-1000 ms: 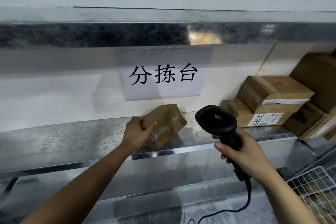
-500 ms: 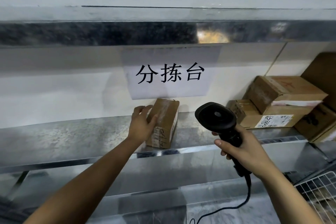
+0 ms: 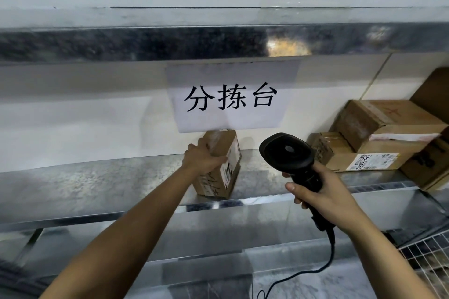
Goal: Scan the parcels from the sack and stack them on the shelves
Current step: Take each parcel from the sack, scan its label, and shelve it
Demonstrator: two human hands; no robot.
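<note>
Left hand (image 3: pixel 202 158): reaches up and forward to the metal shelf (image 3: pixel 85 184) and grips a parcel (image 3: pixel 218 184). The fingers are curled over its top edge and the thumb is pressed along the side that faces the person.

Parcel: small brown cardboard box standing on end on the shelf, under and just right of the left hand, close to the shelf's front lip. There are dark pen marks on the front below the hand and a white label on the face to the right of the thumb.

Right hand (image 3: pixel 325 199): lower than the left hand and to its right, in front of the shelf's edge. Its fingers and thumb are wrapped round the grip of a black scanner (image 3: pixel 289 153). The scanner's head rises above and left of this hand, just right of the parcel; I cannot tell whether they touch. A black cable (image 3: pixel 326 262) hangs from the grip below the hand.

Beyond the left hand, a white paper sign (image 3: pixel 230 99) with three black characters is on the wall, its lower edge just above the parcel's top.

Right of the right hand, further along the same shelf, are stacked cardboard boxes (image 3: pixel 384 124), one lying across a lower one that carries a printed label.

Below and right of the right hand is the corner of a wire basket (image 3: pixel 430 260). High above both hands runs an upper shelf (image 3: pixel 145 41).
</note>
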